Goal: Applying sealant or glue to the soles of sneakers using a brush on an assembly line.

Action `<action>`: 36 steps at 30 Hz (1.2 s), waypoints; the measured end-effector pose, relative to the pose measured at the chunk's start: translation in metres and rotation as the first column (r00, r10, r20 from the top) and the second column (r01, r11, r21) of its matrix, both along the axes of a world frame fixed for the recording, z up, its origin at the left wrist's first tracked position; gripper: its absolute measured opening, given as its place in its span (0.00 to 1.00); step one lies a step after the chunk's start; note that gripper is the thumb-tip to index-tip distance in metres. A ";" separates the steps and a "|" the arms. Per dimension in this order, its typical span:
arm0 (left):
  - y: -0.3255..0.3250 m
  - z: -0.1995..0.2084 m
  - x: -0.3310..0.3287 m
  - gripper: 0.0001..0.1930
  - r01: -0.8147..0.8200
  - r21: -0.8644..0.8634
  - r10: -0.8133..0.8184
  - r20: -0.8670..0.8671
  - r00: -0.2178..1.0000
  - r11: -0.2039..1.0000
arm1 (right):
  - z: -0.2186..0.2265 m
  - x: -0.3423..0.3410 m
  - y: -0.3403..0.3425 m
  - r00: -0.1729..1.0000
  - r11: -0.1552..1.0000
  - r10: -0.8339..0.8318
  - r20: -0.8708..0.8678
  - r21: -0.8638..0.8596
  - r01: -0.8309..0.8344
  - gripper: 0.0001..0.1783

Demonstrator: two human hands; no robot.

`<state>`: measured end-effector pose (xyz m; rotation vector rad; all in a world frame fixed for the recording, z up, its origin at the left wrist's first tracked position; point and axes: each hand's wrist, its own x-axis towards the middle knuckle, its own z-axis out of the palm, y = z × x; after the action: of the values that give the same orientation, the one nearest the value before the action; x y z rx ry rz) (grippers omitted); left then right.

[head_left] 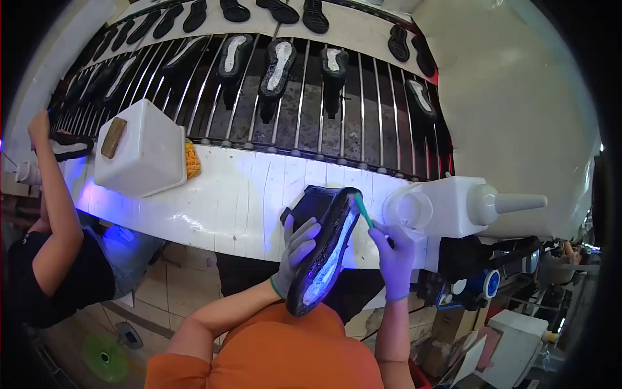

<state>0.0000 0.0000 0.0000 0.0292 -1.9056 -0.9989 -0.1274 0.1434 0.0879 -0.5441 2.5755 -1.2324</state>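
My left hand (300, 251), in a pale grey glove, is closed around a black shoe upper (328, 211). The shoe is tilted with its bottom turned up and one end toward my body. A whitish strip runs along that bottom, lit blue by the lamp, with a dark shiny edge around it. Pinched in my gloved right hand (394, 254) is a slim green brush (363, 209). Its tip rests at the far end of the shoe's bottom. Beside my right hand stands a round, translucent white dish (408, 211) on the white bench.
Beyond the white bench (227, 207), a roller conveyor (301, 123) carries several black shoe uppers, bottoms up. Loose black soles (315, 16) line the far ledge. A white box-shaped container (139, 152) stands left, a white bottle (483, 206) lies right. A co-worker's arm (58, 194) reaches in at far left.
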 end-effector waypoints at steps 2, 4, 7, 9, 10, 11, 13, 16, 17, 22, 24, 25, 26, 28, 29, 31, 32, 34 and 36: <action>-0.001 0.001 -0.002 0.43 0.000 -0.015 0.000 0.008 1.000 1.000 | -0.006 -0.010 -0.003 0.992 0.995 -0.089 -0.091 -0.045 0.085 0.11; -0.001 0.001 -0.001 0.43 -0.004 -0.016 0.004 0.006 1.000 1.000 | -0.006 -0.013 -0.003 0.989 0.996 -0.073 -0.127 -0.052 0.067 0.11; -0.002 0.002 -0.001 0.43 -0.020 -0.027 0.020 0.009 1.000 0.999 | 0.002 -0.008 0.004 1.000 0.998 0.004 -0.017 -0.055 -0.005 0.10; -0.003 0.001 0.000 0.43 -0.029 -0.036 0.029 0.011 1.000 0.999 | 0.016 0.003 0.015 0.990 0.997 0.063 0.126 -0.058 -0.056 0.09; -0.003 -0.001 -0.001 0.44 -0.027 -0.029 0.027 -0.002 1.000 0.999 | 0.024 0.010 0.019 0.953 0.975 0.196 0.232 -0.149 -0.164 0.08; -0.004 -0.002 -0.001 0.44 -0.025 -0.021 0.025 -0.015 1.000 0.999 | 0.032 0.014 0.020 0.887 0.933 0.332 0.322 -0.249 -0.258 0.08; -0.003 0.000 0.000 0.44 -0.020 -0.019 0.020 -0.008 1.000 1.000 | 0.035 0.015 0.017 0.874 0.924 0.362 0.323 -0.247 -0.291 0.06; -0.004 -0.001 0.000 0.49 0.005 -0.030 -0.005 0.002 1.000 1.000 | 0.014 -0.005 0.014 0.945 0.997 0.054 0.323 -0.072 -0.032 0.10; -0.005 -0.001 0.000 0.53 0.026 -0.045 -0.025 0.006 1.000 0.999 | 0.007 -0.012 0.011 0.946 0.997 0.050 0.321 -0.073 -0.029 0.10; -0.002 0.011 0.001 0.45 0.027 0.001 -0.027 -0.016 1.000 1.000 | 0.012 -0.012 0.009 0.996 0.998 0.028 0.082 -0.057 -0.023 0.11; -0.003 0.012 0.002 0.45 0.028 -0.007 -0.028 -0.010 1.000 1.000 | 0.020 -0.001 0.012 0.978 0.992 0.110 0.177 -0.081 -0.097 0.12; -0.003 0.013 0.002 0.45 0.034 -0.009 -0.034 -0.002 0.999 0.999 | 0.023 0.005 0.014 0.979 0.992 0.109 0.173 -0.081 -0.096 0.12; -0.003 0.013 0.001 0.45 0.039 -0.015 -0.039 -0.014 0.999 0.999 | 0.027 0.011 0.017 0.968 0.985 0.153 0.201 -0.115 -0.132 0.11; -0.005 0.014 0.001 0.45 0.037 -0.037 -0.038 -0.016 0.999 0.999 | 0.040 0.021 0.018 0.947 0.971 0.223 0.233 -0.138 -0.195 0.11; -0.005 0.013 0.001 0.45 0.038 -0.036 -0.039 -0.017 0.999 0.999 | 0.045 0.025 0.018 0.947 0.971 0.222 0.233 -0.138 -0.194 0.11; -0.006 0.013 0.001 0.44 0.048 -0.047 -0.048 0.016 0.999 0.998 | 0.055 0.032 0.015 0.946 0.955 0.279 0.164 -0.154 -0.255 0.12; -0.008 0.014 0.001 0.44 0.046 -0.050 -0.045 0.016 0.999 0.998 | 0.060 0.035 0.014 0.945 0.954 0.282 0.164 -0.157 -0.257 0.12; -0.010 0.018 0.000 0.41 0.078 -0.010 -0.078 0.005 0.997 0.997 | 0.068 0.042 0.014 0.924 0.932 0.353 0.145 -0.141 -0.333 0.13; -0.016 0.027 0.001 0.40 0.122 0.004 -0.122 0.032 0.992 0.993 | 0.068 0.047 0.017 0.914 0.914 0.396 0.089 -0.136 -0.383 0.13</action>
<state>0.0013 -0.0156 0.0266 -0.0711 -1.9551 -1.0881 -0.0803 0.1604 0.1564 -0.9301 2.1671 -1.2315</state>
